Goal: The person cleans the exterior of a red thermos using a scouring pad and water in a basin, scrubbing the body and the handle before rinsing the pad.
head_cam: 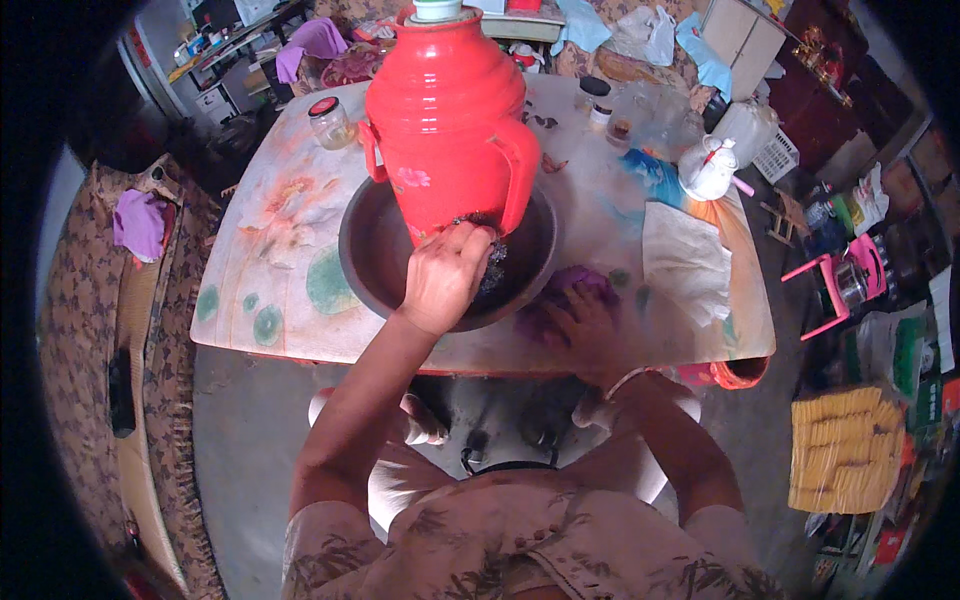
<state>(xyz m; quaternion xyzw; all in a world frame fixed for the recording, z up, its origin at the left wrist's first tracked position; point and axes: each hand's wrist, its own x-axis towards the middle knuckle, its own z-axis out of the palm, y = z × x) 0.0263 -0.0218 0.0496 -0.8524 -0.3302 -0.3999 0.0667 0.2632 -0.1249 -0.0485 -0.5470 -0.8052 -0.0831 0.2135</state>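
Note:
A red thermos flask (450, 97) with a side handle and a pale stopper stands in a dark basin (352, 259) on the table. My left hand (444, 279) grips a metal wool scourer (493, 271) against the flask's lower side, below the handle. Parts of the scourer show above and beside my fingers. To the right of the basin, my right hand (583, 324) lies in shadow with its fingers spread over a purple patch (577, 281). Whether that patch is a cloth or part of the tablecloth's print, I cannot tell. The basin's floor is partly hidden by the flask and hand.
A patterned tablecloth (259, 210) covers the table. On it are a red-lidded glass jar (330, 124), several jars at the back right, a white pot (707, 169) and a pale folded cloth (686, 259). A patterned sofa (82, 300) stands left, a pink stool (832, 285) right.

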